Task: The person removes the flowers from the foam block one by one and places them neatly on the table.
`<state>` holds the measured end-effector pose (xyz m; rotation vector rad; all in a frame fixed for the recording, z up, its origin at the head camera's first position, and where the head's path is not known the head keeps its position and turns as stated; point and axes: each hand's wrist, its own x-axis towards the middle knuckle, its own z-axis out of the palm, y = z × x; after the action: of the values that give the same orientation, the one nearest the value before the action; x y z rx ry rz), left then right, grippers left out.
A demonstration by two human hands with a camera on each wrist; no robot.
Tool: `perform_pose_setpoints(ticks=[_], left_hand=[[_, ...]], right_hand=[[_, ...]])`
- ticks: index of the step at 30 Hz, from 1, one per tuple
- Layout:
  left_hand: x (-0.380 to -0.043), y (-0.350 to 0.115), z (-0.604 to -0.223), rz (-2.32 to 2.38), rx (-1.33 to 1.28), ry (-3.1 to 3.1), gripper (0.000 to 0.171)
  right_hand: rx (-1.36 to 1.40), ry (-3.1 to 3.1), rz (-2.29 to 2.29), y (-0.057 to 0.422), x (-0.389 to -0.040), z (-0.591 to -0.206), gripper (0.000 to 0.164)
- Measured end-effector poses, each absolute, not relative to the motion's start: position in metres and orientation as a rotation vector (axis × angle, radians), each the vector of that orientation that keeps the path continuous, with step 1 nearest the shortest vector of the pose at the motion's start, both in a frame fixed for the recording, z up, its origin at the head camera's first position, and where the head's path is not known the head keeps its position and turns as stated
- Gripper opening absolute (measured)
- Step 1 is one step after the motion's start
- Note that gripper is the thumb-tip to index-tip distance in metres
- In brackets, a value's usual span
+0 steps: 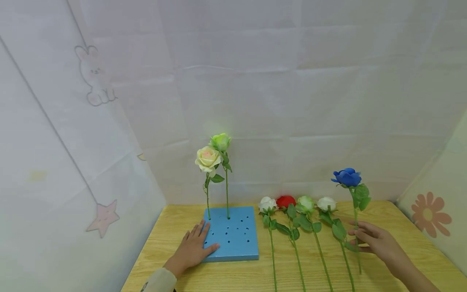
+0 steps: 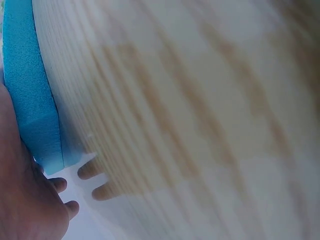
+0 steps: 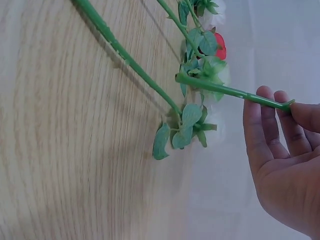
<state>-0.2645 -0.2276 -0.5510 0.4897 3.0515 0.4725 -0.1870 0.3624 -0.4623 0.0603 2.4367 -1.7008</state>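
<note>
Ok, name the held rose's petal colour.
The petals are blue, clearest in the head view.

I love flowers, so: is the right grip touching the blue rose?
Touching. The right wrist view shows the right grip pinching the blue rose's stem between thumb and fingers.

Soft light fills the head view; the left wrist's tabletop (image 2: 175, 125) blurs under glare.
</note>
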Motion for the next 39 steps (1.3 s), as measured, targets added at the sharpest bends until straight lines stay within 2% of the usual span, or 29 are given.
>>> perform_pose_setpoints(ticks=[12,34,39], left_hand=[[-0.264,-0.227,-0.55,0.473,0.476,3.043,0.1],[-0.264,-0.227,-0.55,0.476,0.479,3.05,0.1],[-0.264,-0.227,-0.551,0.465,0.482,3.056,0.1]], right_hand=[[0.081,2.417,-1.728,0.381,-0.186,-0.47,0.062],[0.14,2.368,-1.652,0.408,-0.194,-0.49,0.076],[0.132,2.359,-1.656,0.412,-0.196,-0.495,0.074]])
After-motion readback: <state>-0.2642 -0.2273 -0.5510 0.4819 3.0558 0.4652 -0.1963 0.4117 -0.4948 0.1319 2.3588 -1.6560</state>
